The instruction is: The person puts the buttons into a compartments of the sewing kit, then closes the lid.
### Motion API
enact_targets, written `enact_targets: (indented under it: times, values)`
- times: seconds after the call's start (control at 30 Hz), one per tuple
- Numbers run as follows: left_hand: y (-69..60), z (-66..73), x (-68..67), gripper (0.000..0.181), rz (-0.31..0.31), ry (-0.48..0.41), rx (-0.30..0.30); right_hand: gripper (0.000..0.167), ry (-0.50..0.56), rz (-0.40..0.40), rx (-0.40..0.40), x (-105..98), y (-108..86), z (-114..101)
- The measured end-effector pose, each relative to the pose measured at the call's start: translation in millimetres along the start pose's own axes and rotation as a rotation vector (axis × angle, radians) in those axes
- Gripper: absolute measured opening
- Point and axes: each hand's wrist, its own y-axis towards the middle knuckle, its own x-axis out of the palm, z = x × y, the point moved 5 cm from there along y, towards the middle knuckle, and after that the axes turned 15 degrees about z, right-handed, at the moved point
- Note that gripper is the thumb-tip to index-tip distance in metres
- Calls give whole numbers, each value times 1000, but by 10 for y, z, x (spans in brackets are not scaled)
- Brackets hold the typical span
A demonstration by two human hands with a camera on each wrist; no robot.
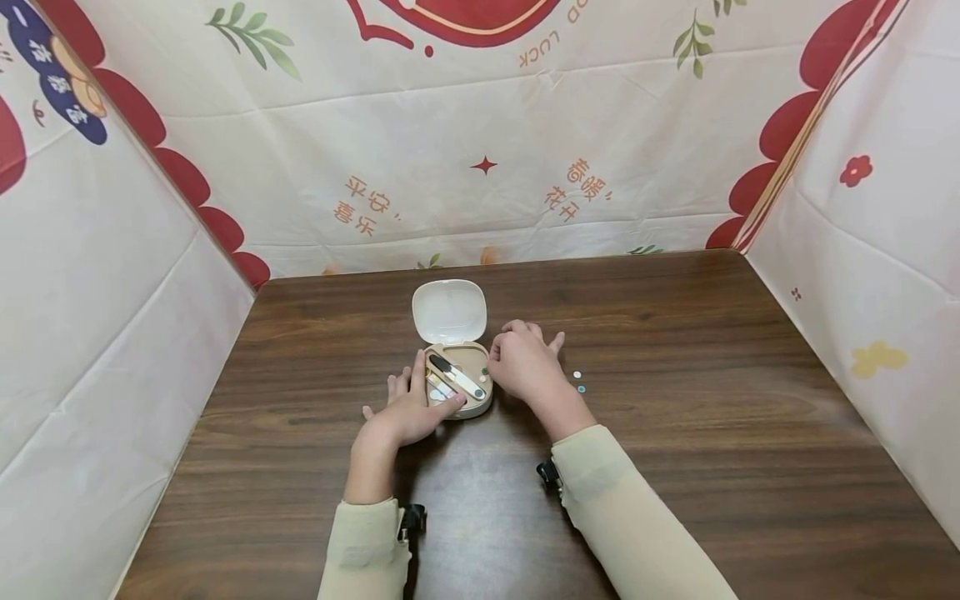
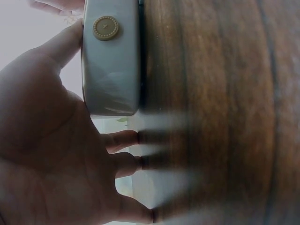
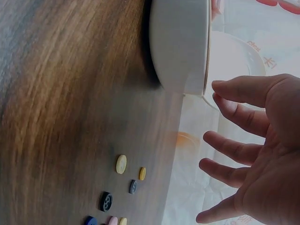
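Note:
A small sewing box (image 1: 474,411) stands on the table with its white lid (image 1: 450,311) raised at the back. Inside lie a slim tool (image 1: 457,377) with a black end and a pale end, and a few small buttons near the right rim. My left hand (image 1: 405,414) steadies the box from the left, index finger and thumb along its rim, other fingers on the table. At the right rim, my right hand (image 1: 521,362) has thumb and index fingertips close together, the other fingers spread. Nothing shows between those fingertips (image 3: 220,86).
A white button (image 1: 577,374) and a blue button (image 1: 581,389) lie right of my right hand. In the right wrist view more loose buttons appear, among them a cream button (image 3: 121,164) and a black button (image 3: 106,201). Printed cloth (image 1: 480,125) walls the table's back and sides.

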Motion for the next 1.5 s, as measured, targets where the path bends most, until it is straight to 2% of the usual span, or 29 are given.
enact_targets:
  times: [0.3, 0.63, 0.8, 1.03, 1.5]
  values:
    - [-53, 37, -52, 122, 17, 9, 10, 22, -4, 20, 10, -69, -48, 119]
    - [14, -16, 17, 123, 26, -4, 10, 23, -11, 2, 44, -117, -213, 282]
    - [4, -17, 8, 125, 7, -2, -1, 20, -12, -6, 51, -105, -271, 348]
    - [-26, 10, -18, 124, -26, 1, -11, 21, -73, -29, 63, -80, -335, 429]
    - [-57, 35, -41, 122, -4, -8, -3, 22, -110, -69, 76, -11, -425, 519]
